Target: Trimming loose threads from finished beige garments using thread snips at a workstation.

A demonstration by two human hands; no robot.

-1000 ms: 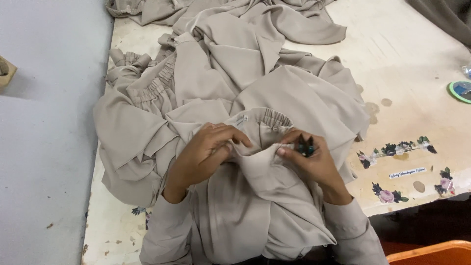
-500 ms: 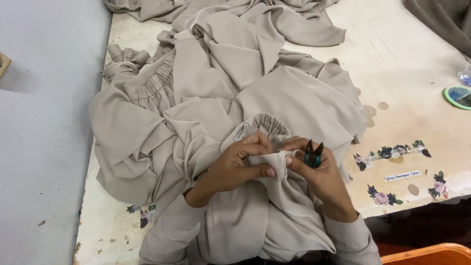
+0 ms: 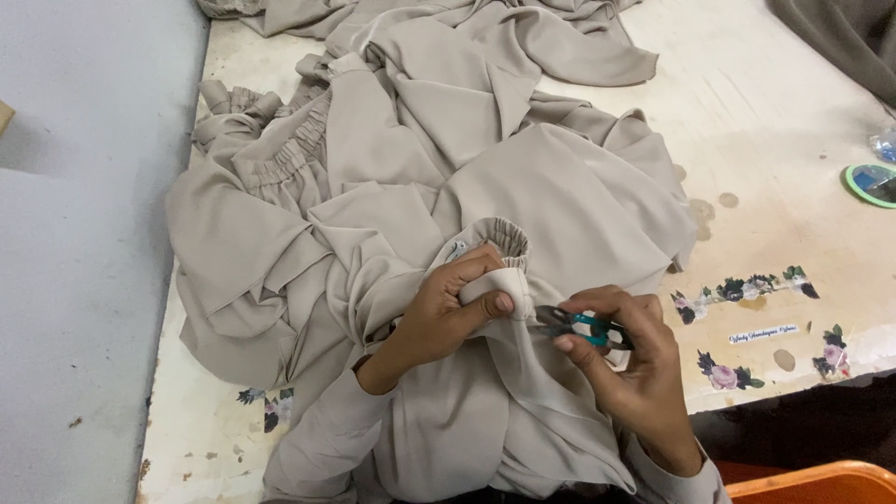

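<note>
Beige fabric (image 3: 401,168) covers most of the tabletop (image 3: 775,121), heaped in loose folds from the far edge down to the near edge. Grey floor (image 3: 84,280) runs along the left side. Dark cloth (image 3: 840,37) lies at the far right corner, apart from the beige heap. Orange bin (image 3: 812,483) pokes in at the bottom right, below the tabletop edge.

Gathered waistbands (image 3: 280,159) show at the left of the heap. Flower stickers (image 3: 742,287) sit on the bare tabletop to the right of the hands. Round green-rimmed item (image 3: 873,183) sits at the right edge, cut off by the frame.

Elastic cuff (image 3: 504,245) sits at the middle of the heap, raised off it. Left hand (image 3: 448,313) is clenched on the fabric just under the cuff, thumb pressing a fold against the fingers. Right hand (image 3: 625,359) grips small thread snips (image 3: 574,325) with teal handles, blades pointing left. Blade tips sit right at the fold by the left thumb; cannot tell if they touch the cloth. Both sleeves are the same beige as the fabric.
</note>
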